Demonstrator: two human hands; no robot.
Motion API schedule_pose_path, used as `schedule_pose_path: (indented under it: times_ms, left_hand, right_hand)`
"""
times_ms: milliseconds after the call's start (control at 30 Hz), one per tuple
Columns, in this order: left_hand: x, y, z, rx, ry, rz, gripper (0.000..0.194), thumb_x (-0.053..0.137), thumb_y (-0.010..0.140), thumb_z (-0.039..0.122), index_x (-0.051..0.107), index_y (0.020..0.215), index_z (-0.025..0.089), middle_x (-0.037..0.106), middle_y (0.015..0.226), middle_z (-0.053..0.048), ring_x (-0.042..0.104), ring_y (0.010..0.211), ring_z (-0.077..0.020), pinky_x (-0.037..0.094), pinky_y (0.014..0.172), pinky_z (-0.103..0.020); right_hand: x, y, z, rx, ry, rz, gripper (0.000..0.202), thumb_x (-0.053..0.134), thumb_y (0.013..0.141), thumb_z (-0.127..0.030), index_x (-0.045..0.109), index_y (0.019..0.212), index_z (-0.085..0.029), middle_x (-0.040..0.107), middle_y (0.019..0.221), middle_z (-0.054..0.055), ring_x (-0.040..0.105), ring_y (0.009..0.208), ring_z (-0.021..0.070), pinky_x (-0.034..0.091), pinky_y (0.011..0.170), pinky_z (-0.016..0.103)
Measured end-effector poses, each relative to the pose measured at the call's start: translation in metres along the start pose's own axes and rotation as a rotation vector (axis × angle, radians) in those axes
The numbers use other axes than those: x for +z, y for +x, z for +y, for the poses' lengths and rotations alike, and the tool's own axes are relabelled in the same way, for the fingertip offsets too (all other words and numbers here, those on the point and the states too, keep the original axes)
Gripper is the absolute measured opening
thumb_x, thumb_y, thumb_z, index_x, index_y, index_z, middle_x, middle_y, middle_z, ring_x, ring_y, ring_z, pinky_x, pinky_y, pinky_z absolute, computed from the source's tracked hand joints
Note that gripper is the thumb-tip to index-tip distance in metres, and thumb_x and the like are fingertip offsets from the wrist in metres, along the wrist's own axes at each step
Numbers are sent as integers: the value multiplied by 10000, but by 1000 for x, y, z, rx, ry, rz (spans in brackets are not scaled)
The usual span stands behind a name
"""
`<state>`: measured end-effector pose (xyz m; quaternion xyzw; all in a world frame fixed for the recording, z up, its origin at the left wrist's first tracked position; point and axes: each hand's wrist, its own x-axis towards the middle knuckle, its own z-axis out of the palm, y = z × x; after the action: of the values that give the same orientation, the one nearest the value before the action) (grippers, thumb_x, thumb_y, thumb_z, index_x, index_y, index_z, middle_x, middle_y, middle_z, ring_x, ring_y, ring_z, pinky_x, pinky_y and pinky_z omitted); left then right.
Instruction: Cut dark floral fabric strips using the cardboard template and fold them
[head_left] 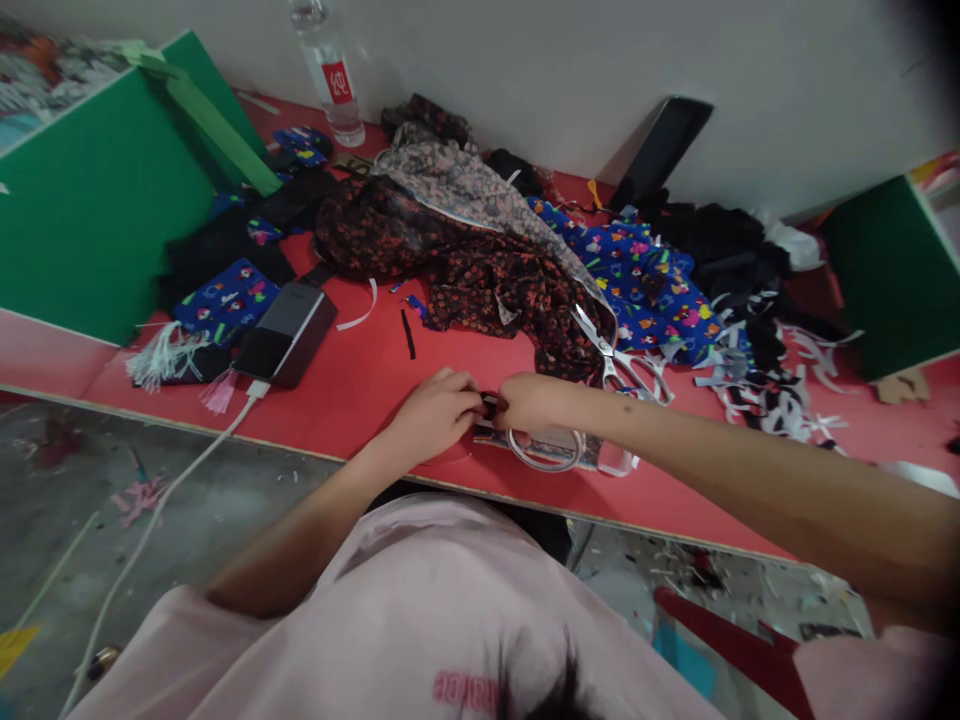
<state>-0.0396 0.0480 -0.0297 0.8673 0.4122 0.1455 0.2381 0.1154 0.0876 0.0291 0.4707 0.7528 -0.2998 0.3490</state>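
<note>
Near the front edge of the red table [360, 385], both my hands meet with their fingers closed. My left hand [444, 412] and my right hand [523, 402] pinch a small dark piece [489, 404] between them; the fingers mostly cover it, so its kind is unclear. Under my right wrist lies a pale ring [546, 465], like a tape roll, on a flat strip with a patterned edge. Metal scissors [611, 360] lie partly spread just beyond my right forearm. Crumpled dark floral fabric [480, 280] is heaped in front of my hands.
Blue printed fabric [645, 280] and white and black scraps [795, 385] lie to the right. A black box [289, 335] with a white cable stands at left. A water bottle [330, 80] and a dark phone-like slab [664, 150] stand by the wall. Green panels [90, 200] flank the table.
</note>
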Motion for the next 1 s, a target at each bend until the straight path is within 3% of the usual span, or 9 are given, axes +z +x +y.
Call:
schedule_pose_path:
  times_ms: [200,467,667,833,1000]
  left_hand:
    - [0,-2,7,-33,131,-19,200,473,850,217,672,856,197,591,926,-59,493,880,-198,412,785,-340]
    - [-4,-3,19,1,338,-27,227,443,871,222,669,871,197,572,1163,-66,513,934,-232,388,726,-376]
    - [-4,-1,19,28,376,-45,230,436,884,241,662,894,203,585,1180,-32,507,922,-225,382,711,-376]
    - [-4,1,18,28,378,-49,232,431,890,261,656,895,204,594,1170,-22,511,904,-218,385,703,-372]
    - [-4,2,15,45,390,-53,237,432,891,277,657,892,204,596,1172,-27,513,892,-219,387,706,-372]
  right_hand:
    - [1,2,1,1,16,9,295,519,702,-246,745,815,-95,706,687,134,605,580,195,360,489,240]
    - [2,-13,8,-32,178,-26,347,443,778,-281,731,793,-87,714,720,120,562,527,145,364,477,227]
    - [14,-44,38,2,431,-83,359,390,828,-302,680,918,-110,709,726,79,442,380,78,348,421,206]
    - [30,-66,68,101,371,-30,350,402,841,-354,666,912,-135,695,667,52,496,403,96,345,425,207]
    - [34,-76,79,164,248,13,339,425,823,-332,689,893,-132,700,673,56,534,448,116,359,473,224]
